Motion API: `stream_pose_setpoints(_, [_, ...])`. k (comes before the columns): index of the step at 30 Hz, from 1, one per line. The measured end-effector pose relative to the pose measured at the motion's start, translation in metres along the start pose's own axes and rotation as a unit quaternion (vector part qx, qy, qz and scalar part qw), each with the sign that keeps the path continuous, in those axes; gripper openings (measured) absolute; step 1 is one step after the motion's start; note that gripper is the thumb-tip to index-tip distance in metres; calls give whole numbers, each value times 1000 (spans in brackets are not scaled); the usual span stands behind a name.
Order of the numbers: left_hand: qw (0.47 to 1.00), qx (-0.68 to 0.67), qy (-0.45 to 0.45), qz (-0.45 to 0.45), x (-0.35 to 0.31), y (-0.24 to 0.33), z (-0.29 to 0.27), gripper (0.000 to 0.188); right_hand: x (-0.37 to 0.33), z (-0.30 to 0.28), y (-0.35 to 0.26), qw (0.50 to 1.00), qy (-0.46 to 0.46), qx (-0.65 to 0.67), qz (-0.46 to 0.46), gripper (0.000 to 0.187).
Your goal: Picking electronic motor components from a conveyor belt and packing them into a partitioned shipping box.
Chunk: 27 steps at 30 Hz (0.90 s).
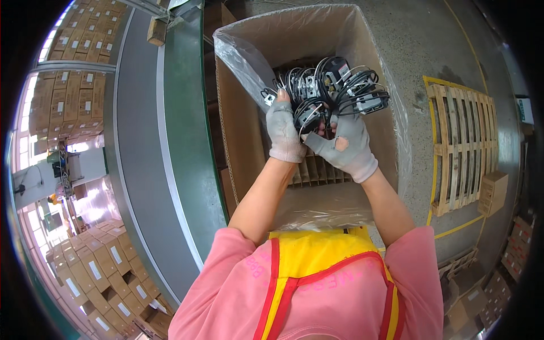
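Observation:
Above a tall, open cardboard carton, I hold a bunch of black coiled cables with metal-and-white fittings. My left hand, in a worn grey fingerless glove, is closed on the bunch's left side with the thumb up. From the right and below, my right hand is closed round the coils. Its matching glove has a hole on the back. Some right fingertips show between the coils. One black part with a pale label stands out at the top. Cardboard dividers show deep in the carton below my hands.
Clear plastic liner hangs over the carton's rim. Along the left runs a grey belt with a green side frame. A wooden pallet and a small carton are on the right floor. Stacked cartons stand far left.

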<state>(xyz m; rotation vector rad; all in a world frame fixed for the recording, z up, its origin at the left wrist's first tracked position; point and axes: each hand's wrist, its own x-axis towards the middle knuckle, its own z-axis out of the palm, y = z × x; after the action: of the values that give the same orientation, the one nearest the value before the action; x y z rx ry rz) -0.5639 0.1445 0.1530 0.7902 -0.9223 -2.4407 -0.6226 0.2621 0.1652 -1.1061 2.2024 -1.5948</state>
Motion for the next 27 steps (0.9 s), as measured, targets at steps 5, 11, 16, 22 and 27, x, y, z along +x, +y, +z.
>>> stream_pose_setpoints(5, [1000,21,11,-5,-1,1,-4,40,-2,3,1,999,-11,15,32,64])
stream_pose_setpoints(11, [999,9,27,-15,1,1,-4,39,5,7,5,999,6,1,-42,71])
stream_pose_setpoints(16, [997,-27,64,-47,13,-21,-18,34,-1,16,37,997,1,-63,-43,61])
stream_pose_setpoints(22, [994,82,68,12,18,-9,-18,20,9,-4,52,918,-9,262,297,20])
stream_pose_setpoints(27, [967,143,95,189,17,-3,-13,20,0,-3,104,873,50,215,435,10])
